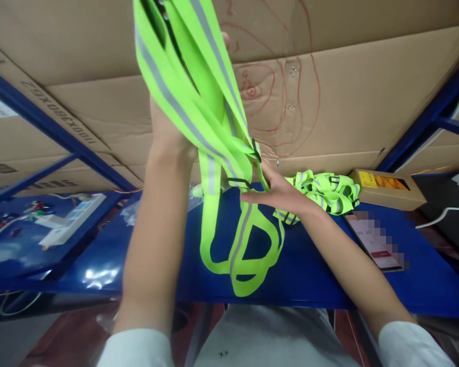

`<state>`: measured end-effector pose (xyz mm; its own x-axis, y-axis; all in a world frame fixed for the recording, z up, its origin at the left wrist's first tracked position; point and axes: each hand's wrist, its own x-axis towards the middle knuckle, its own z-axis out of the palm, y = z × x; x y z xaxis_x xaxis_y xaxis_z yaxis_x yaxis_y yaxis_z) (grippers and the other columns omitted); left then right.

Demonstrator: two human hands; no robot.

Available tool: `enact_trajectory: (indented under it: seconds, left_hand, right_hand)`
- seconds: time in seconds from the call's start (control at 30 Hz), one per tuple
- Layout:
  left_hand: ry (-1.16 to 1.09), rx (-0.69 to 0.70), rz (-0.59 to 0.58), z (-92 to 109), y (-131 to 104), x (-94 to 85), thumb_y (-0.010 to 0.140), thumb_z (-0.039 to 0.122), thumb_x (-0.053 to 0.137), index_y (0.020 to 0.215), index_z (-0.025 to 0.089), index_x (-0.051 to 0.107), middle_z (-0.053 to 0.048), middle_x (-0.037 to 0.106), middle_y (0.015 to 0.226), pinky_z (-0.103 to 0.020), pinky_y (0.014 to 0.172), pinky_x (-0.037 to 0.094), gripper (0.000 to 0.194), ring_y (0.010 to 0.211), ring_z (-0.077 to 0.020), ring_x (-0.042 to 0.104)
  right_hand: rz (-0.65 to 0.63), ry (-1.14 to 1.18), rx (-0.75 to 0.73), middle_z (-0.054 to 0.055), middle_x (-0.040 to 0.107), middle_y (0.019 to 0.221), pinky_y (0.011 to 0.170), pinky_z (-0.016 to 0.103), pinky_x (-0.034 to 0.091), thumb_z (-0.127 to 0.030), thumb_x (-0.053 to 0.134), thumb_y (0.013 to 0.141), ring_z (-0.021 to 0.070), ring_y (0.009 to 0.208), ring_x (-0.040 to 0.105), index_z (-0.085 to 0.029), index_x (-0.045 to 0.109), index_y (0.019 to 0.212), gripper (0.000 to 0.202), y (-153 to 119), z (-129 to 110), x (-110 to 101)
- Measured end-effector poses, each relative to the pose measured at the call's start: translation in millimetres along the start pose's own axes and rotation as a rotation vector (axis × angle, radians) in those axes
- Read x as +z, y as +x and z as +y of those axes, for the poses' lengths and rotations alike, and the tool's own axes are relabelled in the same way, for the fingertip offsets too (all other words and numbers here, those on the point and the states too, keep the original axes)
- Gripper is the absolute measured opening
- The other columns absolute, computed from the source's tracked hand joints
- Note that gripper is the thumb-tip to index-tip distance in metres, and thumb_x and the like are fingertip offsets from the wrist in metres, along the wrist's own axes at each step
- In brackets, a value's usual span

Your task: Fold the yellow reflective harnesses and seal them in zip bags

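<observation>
Neon green straps [210, 137] with grey reflective stripes and black buckles hang in long loops before me. My left hand [172, 120] is raised behind the upper straps and holds them up; most of its fingers are hidden by them. Lower and to the right, my right hand [273, 191] is closed around the straps beside the black slider buckles, its thumb across the front. The lower loops dangle in front of the blue table and near its front edge.
A pile of similar green straps [325, 191] lies on the blue table [306, 275], beside a small cardboard box [390, 188]. A phone [375, 242] lies at the right. A white power strip [74, 219] is at the left. Cardboard with red drawn rings [294, 102] stands behind.
</observation>
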<state>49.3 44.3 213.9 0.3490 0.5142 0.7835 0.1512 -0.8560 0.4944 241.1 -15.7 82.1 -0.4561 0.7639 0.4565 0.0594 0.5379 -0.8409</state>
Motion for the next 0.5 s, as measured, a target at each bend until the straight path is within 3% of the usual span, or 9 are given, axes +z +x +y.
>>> enact_trajectory:
  seconds: [0.1,0.2,0.27,0.37,0.43,0.5]
  left_hand:
    - [-0.164,-0.146,0.055,12.0,8.3,4.4,0.102,0.015,-0.007,0.134,0.006,0.053,-0.004,0.047,0.154,-0.046,0.101,0.055,0.069,0.142,-0.0248,0.047]
    - [-0.065,-0.137,0.009,18.1,12.9,11.4,0.095,0.014,-0.012,0.101,0.005,0.063,0.005,0.05,0.149,-0.04,0.086,0.059,0.075,0.146,-0.0273,0.035]
    - [-0.029,-0.089,-0.032,17.2,13.7,16.0,0.087,0.016,-0.02,0.09,0.004,0.062,0.006,0.047,0.151,-0.036,0.082,0.058,0.083,0.147,-0.0273,0.03]
    - [-0.083,-0.104,-0.028,7.6,16.2,18.6,0.072,0.018,-0.031,0.088,-0.003,0.06,0.001,0.032,0.158,-0.034,0.084,0.052,0.094,0.149,-0.0261,0.024]
    - [-0.08,-0.167,-0.006,-8.3,18.9,13.1,0.07,0.02,-0.029,0.083,-0.006,0.058,-0.003,0.023,0.16,-0.033,0.086,0.048,0.093,0.149,-0.0262,0.021]
    - [-0.036,-0.245,0.044,-35.2,19.6,-0.8,0.075,0.023,-0.024,0.078,-0.005,0.058,-0.004,0.019,0.162,-0.035,0.089,0.048,0.087,0.15,-0.0267,0.023]
  right_hand:
    - [-0.036,0.204,-0.001,0.004,0.029,0.169,0.13,0.045,0.021,-0.052,0.087,0.073,0.0277,0.159,0.02,-0.032,0.022,0.162,0.112,5.4,15.4,11.4]
    - [-0.016,0.315,0.017,0.007,0.025,0.17,0.13,0.044,0.02,-0.05,0.09,0.069,0.0269,0.16,0.018,-0.03,0.01,0.165,0.126,7.9,29.7,34.9]
    - [0.009,0.355,0.048,0.009,0.029,0.168,0.129,0.045,0.023,-0.047,0.092,0.065,0.0281,0.157,0.025,-0.027,0.016,0.163,0.126,6.4,36.4,54.8]
    - [0.01,0.473,0.125,0.009,0.048,0.156,0.123,0.047,0.034,-0.041,0.094,0.058,0.0298,0.145,0.044,-0.024,0.041,0.152,0.109,-0.8,41.8,84.8]
    - [-0.029,0.626,0.247,0.007,0.066,0.135,0.113,0.047,0.045,-0.04,0.093,0.058,0.0293,0.127,0.06,-0.023,0.058,0.134,0.085,-7.5,42.9,101.0]
    - [-0.064,0.801,0.416,0.004,0.075,0.106,0.097,0.044,0.056,-0.038,0.089,0.06,0.0264,0.101,0.07,-0.02,0.067,0.112,0.06,-13.5,42.9,111.5]
